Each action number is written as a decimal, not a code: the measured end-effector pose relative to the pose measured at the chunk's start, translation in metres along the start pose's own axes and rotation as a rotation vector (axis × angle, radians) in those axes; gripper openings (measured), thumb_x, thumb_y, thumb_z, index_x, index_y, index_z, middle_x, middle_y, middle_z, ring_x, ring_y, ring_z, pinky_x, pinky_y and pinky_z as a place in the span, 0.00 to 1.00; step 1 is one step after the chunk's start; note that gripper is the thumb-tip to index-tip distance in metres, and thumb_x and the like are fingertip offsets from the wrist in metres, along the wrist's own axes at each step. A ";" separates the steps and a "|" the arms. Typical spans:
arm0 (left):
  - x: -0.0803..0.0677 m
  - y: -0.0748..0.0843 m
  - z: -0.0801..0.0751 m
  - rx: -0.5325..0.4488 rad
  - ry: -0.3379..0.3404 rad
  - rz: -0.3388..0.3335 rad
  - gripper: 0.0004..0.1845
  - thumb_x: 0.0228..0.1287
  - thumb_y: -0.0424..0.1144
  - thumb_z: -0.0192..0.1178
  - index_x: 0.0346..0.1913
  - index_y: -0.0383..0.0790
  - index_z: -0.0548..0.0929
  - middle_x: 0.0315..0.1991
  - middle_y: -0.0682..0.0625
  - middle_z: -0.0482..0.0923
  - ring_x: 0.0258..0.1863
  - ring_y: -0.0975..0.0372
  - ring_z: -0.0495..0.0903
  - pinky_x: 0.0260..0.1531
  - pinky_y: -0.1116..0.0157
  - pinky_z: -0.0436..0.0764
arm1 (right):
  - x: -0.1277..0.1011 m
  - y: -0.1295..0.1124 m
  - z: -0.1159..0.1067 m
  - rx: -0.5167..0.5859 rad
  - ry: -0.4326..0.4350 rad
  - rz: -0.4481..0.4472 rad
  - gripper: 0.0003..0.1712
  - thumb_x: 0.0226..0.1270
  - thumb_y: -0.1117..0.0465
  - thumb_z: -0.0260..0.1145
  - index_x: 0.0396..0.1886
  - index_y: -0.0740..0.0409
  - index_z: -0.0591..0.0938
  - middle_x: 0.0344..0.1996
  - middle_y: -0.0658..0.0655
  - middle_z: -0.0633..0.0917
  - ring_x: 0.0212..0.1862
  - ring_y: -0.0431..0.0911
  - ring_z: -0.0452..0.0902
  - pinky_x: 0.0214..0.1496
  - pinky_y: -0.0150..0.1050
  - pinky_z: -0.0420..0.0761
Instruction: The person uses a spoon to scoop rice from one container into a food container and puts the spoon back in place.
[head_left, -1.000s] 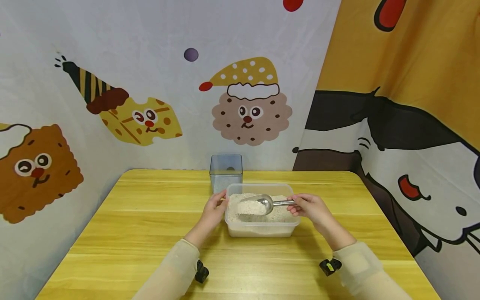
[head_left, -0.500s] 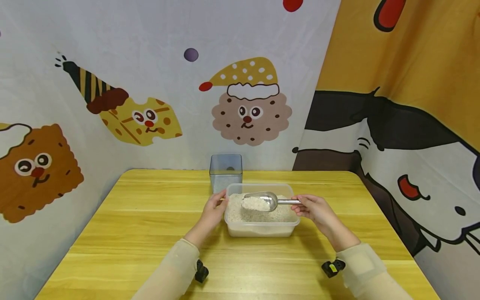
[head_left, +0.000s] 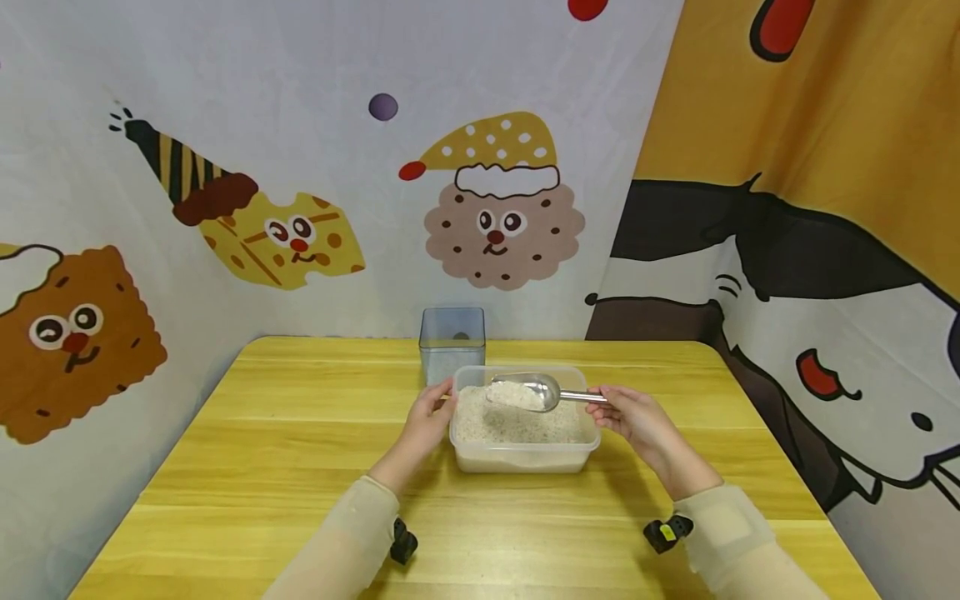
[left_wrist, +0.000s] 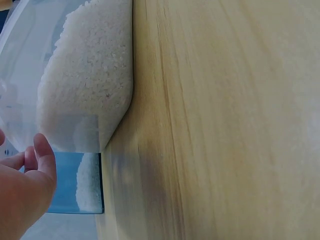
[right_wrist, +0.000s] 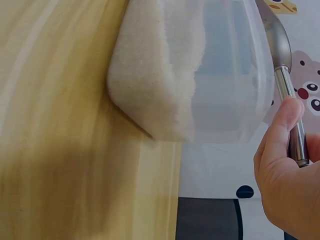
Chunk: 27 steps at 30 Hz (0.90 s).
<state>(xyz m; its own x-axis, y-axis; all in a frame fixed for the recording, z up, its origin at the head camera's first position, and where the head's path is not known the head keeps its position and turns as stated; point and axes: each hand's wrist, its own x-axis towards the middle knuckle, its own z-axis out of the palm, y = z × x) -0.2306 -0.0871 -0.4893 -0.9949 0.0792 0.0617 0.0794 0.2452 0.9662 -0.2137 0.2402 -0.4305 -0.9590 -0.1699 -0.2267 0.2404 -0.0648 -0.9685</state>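
Above the rice tub on the tabletop, right hand fingers pinch a heaped metal scoop; left hand fingers rest straight against the tub's side. Tilting the scoop could spill grains

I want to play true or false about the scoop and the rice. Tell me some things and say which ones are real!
1. The right hand holds a metal scoop by its handle. True.
2. The scoop is empty. False: it carries white rice.
3. The left hand touches the clear tub at its left end. True.
4. The small blue-grey container stands in front of the tub, nearer the person. False: it stands behind the tub, nearer the wall.
5. The tub sits on a yellow wooden table. True.
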 end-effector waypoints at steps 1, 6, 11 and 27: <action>0.000 0.000 0.000 0.001 0.000 0.001 0.24 0.72 0.37 0.50 0.67 0.30 0.65 0.54 0.39 0.70 0.54 0.49 0.73 0.49 0.64 0.77 | 0.001 -0.001 0.000 0.006 -0.001 -0.002 0.16 0.76 0.58 0.49 0.48 0.66 0.78 0.28 0.48 0.85 0.32 0.37 0.79 0.38 0.28 0.80; -0.004 0.012 -0.002 -0.025 -0.011 0.007 0.24 0.72 0.34 0.49 0.67 0.27 0.64 0.54 0.35 0.69 0.54 0.46 0.73 0.50 0.60 0.77 | 0.005 -0.011 0.001 0.028 0.000 -0.004 0.17 0.76 0.57 0.49 0.50 0.65 0.77 0.28 0.48 0.85 0.32 0.36 0.79 0.40 0.28 0.80; -0.013 0.033 -0.005 -0.034 -0.033 0.003 0.24 0.72 0.32 0.49 0.66 0.23 0.63 0.54 0.31 0.68 0.54 0.43 0.72 0.51 0.57 0.76 | 0.012 -0.023 0.006 0.048 0.002 -0.013 0.17 0.76 0.57 0.48 0.51 0.65 0.75 0.28 0.48 0.85 0.32 0.36 0.79 0.40 0.27 0.80; -0.014 0.034 -0.006 -0.022 -0.029 0.006 0.24 0.72 0.31 0.49 0.66 0.23 0.63 0.55 0.31 0.67 0.54 0.44 0.72 0.49 0.62 0.76 | 0.044 -0.052 0.023 0.055 0.030 -0.017 0.17 0.77 0.57 0.47 0.51 0.66 0.72 0.27 0.48 0.85 0.31 0.36 0.79 0.38 0.26 0.80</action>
<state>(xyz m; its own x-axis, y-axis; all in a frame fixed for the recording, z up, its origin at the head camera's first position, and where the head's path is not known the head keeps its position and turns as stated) -0.2145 -0.0852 -0.4558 -0.9922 0.1091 0.0609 0.0841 0.2229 0.9712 -0.2646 0.2140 -0.3878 -0.9669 -0.1386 -0.2142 0.2313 -0.1218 -0.9652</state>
